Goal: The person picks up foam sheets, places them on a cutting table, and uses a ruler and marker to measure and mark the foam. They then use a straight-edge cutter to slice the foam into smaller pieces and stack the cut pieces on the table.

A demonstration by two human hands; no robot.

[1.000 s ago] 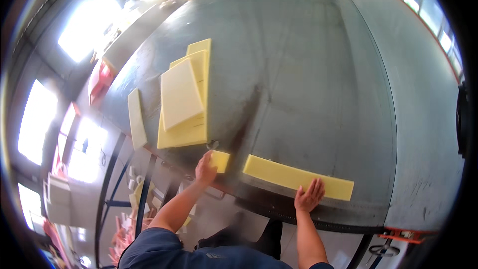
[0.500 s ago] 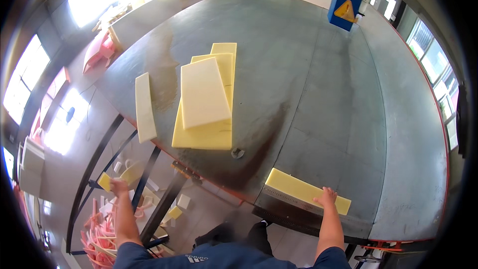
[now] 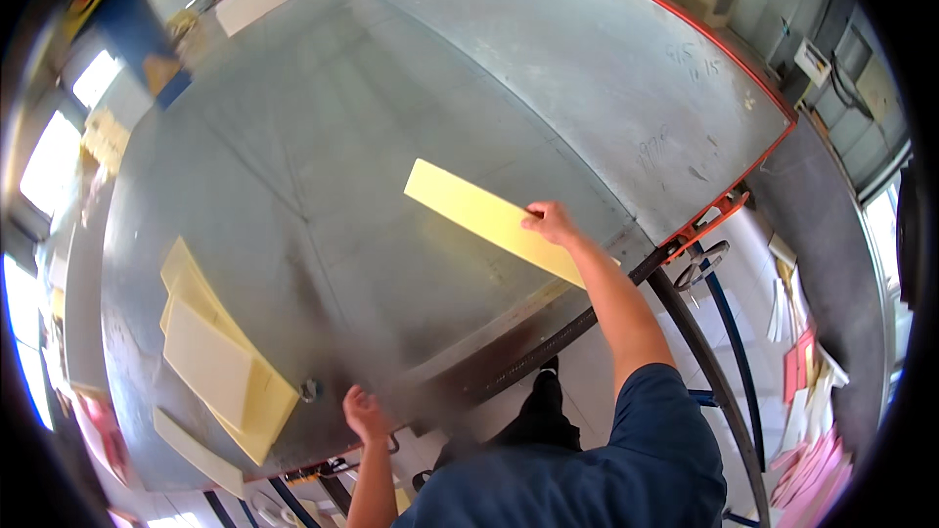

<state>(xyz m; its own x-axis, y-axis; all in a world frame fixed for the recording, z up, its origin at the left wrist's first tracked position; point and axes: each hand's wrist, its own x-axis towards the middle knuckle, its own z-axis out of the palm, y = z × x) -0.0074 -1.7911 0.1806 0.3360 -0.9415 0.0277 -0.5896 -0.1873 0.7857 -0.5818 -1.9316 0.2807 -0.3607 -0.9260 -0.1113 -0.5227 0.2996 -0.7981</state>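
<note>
A long pale yellow foam strip [image 3: 469,207] lies on a large grey metal table [image 3: 411,88]. My right hand [image 3: 551,223] rests on the strip's near end, fingers laid on its top edge. My left hand [image 3: 365,415] hangs at the table's front edge with its fingers loosely curled and nothing visible in it. Left of it sits a stack of yellow foam sheets [image 3: 220,362], with a small round metal piece [image 3: 310,390] beside the stack's near corner.
A narrow foam strip [image 3: 196,450] lies at the table's lower left edge. An orange clamp with a handwheel [image 3: 706,235] is fixed at the table's right corner. Pink and white sheets [image 3: 812,450] lie on the floor at right. A blue object [image 3: 137,34] stands far left.
The view has swung right, so the foam stack is now at lower left. My left hand has come up from below the table to its edge. My right hand stays on the long strip.
</note>
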